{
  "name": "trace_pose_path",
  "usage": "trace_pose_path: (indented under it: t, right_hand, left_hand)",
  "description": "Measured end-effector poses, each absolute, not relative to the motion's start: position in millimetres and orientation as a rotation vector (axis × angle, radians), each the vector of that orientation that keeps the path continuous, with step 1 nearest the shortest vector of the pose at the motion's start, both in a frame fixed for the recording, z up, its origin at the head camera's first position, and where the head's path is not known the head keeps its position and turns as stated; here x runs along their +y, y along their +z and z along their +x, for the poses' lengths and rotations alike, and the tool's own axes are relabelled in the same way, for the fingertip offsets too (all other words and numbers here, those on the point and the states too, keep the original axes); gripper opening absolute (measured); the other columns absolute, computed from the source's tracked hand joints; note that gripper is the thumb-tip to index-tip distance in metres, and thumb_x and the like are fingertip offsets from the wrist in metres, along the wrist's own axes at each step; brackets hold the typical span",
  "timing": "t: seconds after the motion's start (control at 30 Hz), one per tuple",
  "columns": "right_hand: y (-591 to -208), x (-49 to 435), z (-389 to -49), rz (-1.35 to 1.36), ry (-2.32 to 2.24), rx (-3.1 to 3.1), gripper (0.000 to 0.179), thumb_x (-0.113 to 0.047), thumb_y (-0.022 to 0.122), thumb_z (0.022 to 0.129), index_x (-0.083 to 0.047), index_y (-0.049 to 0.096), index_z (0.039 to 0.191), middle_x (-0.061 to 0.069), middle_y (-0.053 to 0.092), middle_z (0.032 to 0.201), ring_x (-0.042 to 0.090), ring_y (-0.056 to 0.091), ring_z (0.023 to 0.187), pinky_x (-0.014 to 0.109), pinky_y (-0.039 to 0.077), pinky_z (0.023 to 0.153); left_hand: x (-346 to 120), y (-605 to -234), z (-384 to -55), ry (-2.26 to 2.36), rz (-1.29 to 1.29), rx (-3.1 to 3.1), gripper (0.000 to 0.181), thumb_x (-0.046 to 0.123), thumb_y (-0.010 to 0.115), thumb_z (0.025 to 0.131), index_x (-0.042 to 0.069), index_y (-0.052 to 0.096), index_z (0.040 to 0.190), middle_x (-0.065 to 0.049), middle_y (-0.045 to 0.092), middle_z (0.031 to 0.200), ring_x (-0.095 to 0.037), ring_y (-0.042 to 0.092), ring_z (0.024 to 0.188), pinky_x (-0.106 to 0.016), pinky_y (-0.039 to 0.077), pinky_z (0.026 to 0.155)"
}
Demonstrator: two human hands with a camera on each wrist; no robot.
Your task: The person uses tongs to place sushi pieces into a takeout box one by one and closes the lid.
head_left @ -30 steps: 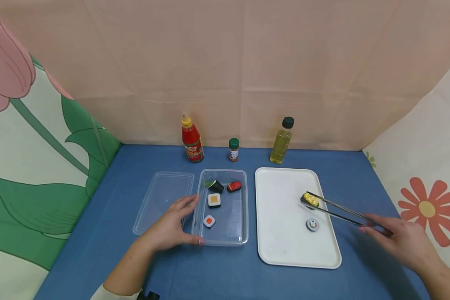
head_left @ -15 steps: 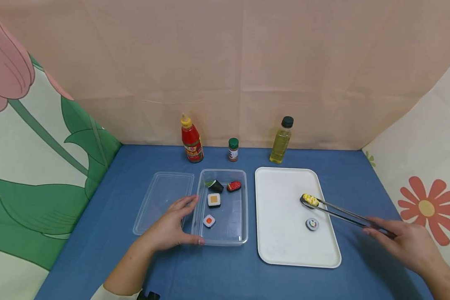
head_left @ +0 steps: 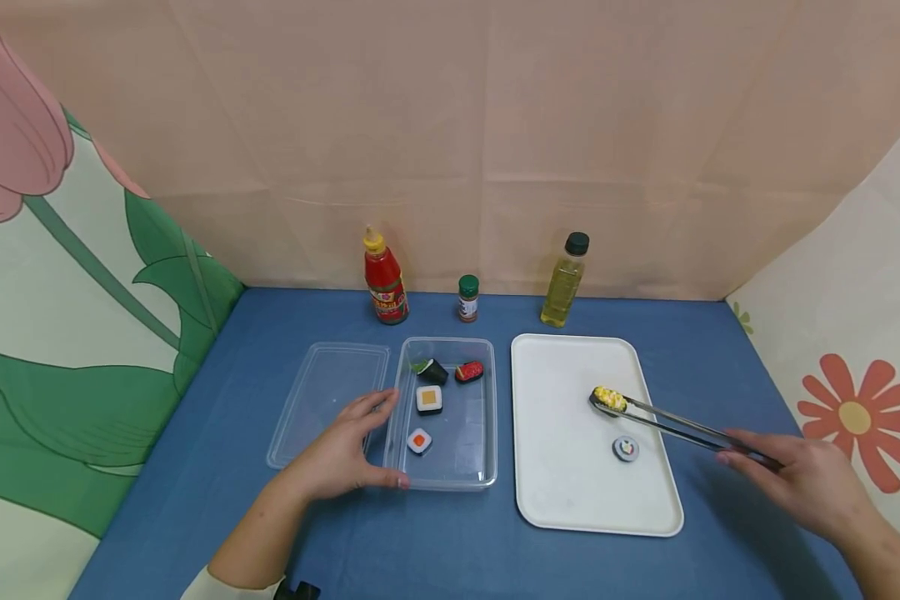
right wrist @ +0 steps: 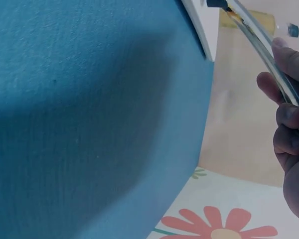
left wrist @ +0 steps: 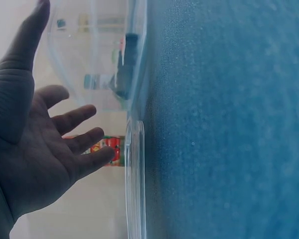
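Note:
My right hand (head_left: 810, 479) grips metal tongs (head_left: 690, 427) near their rear end. Their tips pinch a corn-topped sushi piece (head_left: 610, 400) over the white tray (head_left: 570, 500). A round sushi roll (head_left: 626, 449) lies on the tray just below it. My left hand (head_left: 352, 454) is spread at the left side of a clear plastic container (head_left: 461, 475), with the thumb at its near left corner. In the left wrist view the fingers of that hand (left wrist: 45, 139) are apart and hold nothing. Inside the container are a dark hand roll (head_left: 432, 372), a red-topped sushi (head_left: 468, 372) and two square pieces.
A clear lid (head_left: 330, 392) lies left of the container, partly behind my left hand. Along the back stand a red sauce bottle (head_left: 386, 283), a small green-capped spice jar (head_left: 468, 298) and an oil bottle (head_left: 562, 287). The blue table (head_left: 420, 550) meets cloth walls at its back and sides.
The tongs have closed on the corn-topped sushi, and it has shifted slightly left over the tray. My left hand stays in place beside the container.

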State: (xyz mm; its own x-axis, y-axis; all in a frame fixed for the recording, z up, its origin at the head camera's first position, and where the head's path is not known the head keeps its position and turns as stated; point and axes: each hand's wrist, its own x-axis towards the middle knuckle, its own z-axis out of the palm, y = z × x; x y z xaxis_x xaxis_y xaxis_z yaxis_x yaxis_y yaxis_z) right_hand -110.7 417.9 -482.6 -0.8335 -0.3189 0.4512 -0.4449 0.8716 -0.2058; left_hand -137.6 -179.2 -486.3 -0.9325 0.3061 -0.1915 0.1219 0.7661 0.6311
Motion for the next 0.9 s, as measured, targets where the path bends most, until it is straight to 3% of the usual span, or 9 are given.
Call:
trace_pose_path:
  t: [0.9]
  right_hand:
    - [-461.8, 384.1, -137.0, 0.772, 0.61, -2.572, 0.048, -0.012, 0.098, 0.063, -0.005, 0.082, 0.107, -0.02, 0.067, 0.072, -0.009, 0.04, 0.052, 0.009, 0.029, 0.047]
  left_hand:
    - [-179.2, -485.7, -137.4, 0.935, 0.318, 2.659, 0.124, 0.059, 0.095, 0.064, 0.025, 0.032, 0.165, 0.001, 0.025, 0.17, -0.034, 0.019, 0.156, -0.067, 0.033, 0.114]
